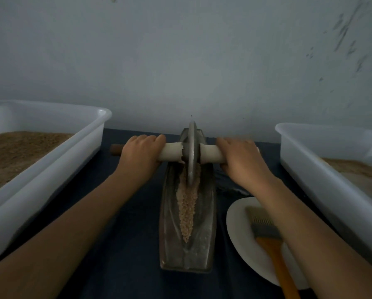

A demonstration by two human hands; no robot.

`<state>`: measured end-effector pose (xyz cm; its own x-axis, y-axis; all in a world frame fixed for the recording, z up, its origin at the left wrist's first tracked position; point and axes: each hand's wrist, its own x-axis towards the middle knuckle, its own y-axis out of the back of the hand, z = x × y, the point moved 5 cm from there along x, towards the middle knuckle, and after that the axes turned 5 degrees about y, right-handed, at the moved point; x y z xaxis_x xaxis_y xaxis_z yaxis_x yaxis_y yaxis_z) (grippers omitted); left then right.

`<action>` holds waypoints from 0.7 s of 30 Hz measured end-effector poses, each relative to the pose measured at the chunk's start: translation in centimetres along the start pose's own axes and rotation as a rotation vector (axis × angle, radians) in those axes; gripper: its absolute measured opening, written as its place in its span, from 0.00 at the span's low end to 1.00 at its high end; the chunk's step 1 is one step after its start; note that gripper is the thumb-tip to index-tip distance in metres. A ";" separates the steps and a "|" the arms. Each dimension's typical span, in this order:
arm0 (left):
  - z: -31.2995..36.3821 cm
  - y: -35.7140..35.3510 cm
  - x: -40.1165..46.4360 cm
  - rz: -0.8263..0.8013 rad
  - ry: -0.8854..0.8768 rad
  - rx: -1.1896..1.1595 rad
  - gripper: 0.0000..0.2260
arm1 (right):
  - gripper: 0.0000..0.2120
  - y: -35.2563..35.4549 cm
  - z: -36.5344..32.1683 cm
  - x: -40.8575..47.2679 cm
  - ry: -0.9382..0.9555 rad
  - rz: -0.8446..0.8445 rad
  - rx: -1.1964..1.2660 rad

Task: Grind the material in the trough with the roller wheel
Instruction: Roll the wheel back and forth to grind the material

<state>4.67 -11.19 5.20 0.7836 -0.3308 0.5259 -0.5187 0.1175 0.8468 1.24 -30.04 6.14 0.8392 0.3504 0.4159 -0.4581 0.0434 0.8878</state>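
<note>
Metal and dull grey, the trough (pixel 188 214) lies lengthwise on the dark blue cloth (pixel 129 223) straight ahead of me, its narrow far end near the wall (pixel 180 61); a strip of pale tan grain (pixel 187 209) runs along its groove, coarser at the near end and finer near the wheel; the roller wheel (pixel 192 154) stands upright on its edge in the far half of the trough, its rim down in the grain; the handle (pixel 211 155) runs crosswise through the wheel, wrapped in whitish covering on both sides, with a bare brown end poking out on the left; my left hand (pixel 141 153) is curled over the left part of the handle, knuckles up, fingers wrapped over the top; my right hand (pixel 240 157) grasps the right part the same way; both forearms reach forward, nearly straight, converging toward the wheel; a white tub (pixel 51 167) of brown powder sits to the left, another white tub (pixel 323 175) to the right; a white plate (pixel 239 225) near my right forearm carries a brush (pixel 267 231) with an orange handle, partly hidden under that arm.
</note>
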 end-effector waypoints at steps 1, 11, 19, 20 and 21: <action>0.0 0.2 0.0 -0.026 -0.017 0.017 0.11 | 0.08 0.2 -0.1 -0.2 0.003 -0.047 0.006; 0.1 2.5 -2.9 -0.594 -0.106 -0.003 0.15 | 0.07 4.2 -2.8 -3.1 0.065 -0.679 0.230; 0.2 3.2 -3.5 -0.801 -0.135 -0.083 0.16 | 0.11 4.7 -2.9 -3.8 0.094 -0.701 0.321; 0.1 2.9 -3.3 -0.774 -0.119 -0.080 0.15 | 0.12 4.5 -2.8 -3.5 0.089 -0.693 0.317; 0.1 2.6 -3.0 -0.734 -0.101 -0.080 0.15 | 0.12 4.2 -2.7 -3.2 0.079 -0.675 0.313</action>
<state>0.94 -9.99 5.81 0.8818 -0.4343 -0.1835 0.1551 -0.1004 0.9828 -4.19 -28.50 8.02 0.8792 0.4089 -0.2445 0.2642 0.0087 0.9644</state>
